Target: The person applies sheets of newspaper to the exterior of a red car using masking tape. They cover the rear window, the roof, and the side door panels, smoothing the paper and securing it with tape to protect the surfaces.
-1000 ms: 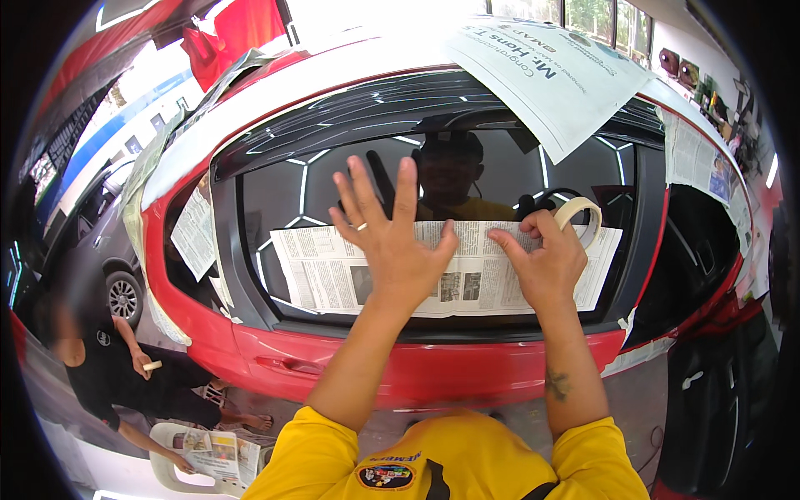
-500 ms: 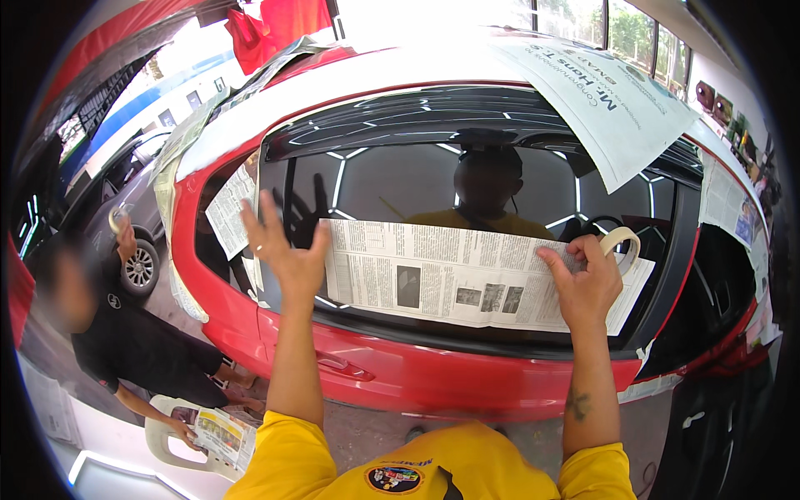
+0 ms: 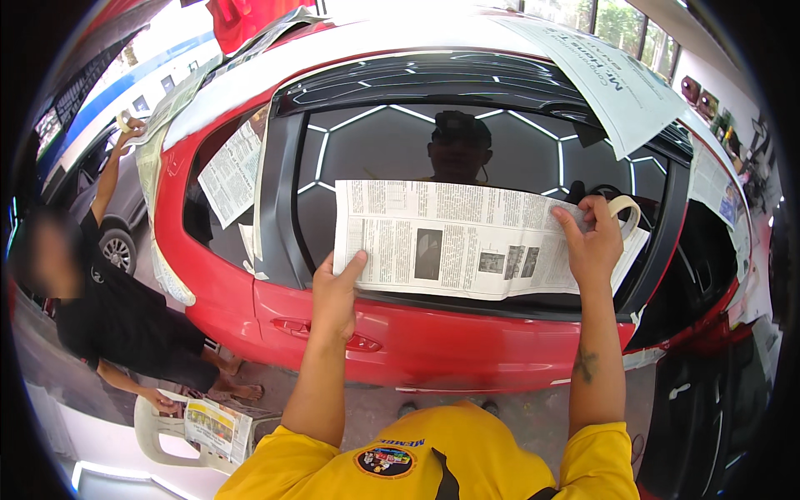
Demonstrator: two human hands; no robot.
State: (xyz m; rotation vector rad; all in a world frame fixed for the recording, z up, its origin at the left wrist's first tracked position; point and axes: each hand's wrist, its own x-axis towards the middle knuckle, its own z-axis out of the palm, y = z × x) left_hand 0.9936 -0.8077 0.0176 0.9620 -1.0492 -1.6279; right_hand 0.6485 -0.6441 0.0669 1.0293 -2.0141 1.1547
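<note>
- The fingers of the person's bare left hand (image 3: 336, 296) are mostly hidden behind the long, folded, grey-white newspaper strip (image 3: 467, 242); the thumb lies on its front, pinching the near left corner.
- The bare right hand (image 3: 596, 246) grips the strip's far edge toward its right end, thumb in front, and partly covers a cream ring-shaped roll of masking tape (image 3: 625, 202) by its fingers; how firmly it holds the roll, I cannot tell.
- The strip stands before the lower part of the dark, glossy car window (image 3: 367, 150); whether its back touches the glass is hard to make out.
- Half a second ago the left hand was spread wide, off the strip's left end; now it is closed on it.
- At left, a co-worker in black clothes (image 3: 125, 317) now reaches an arm farther toward the paper-covered end of the car.
- The strip is thin, creased and matt; the red painted door (image 3: 450, 354) below is smooth and shiny, and the window mirrors white hexagonal lights.
</note>
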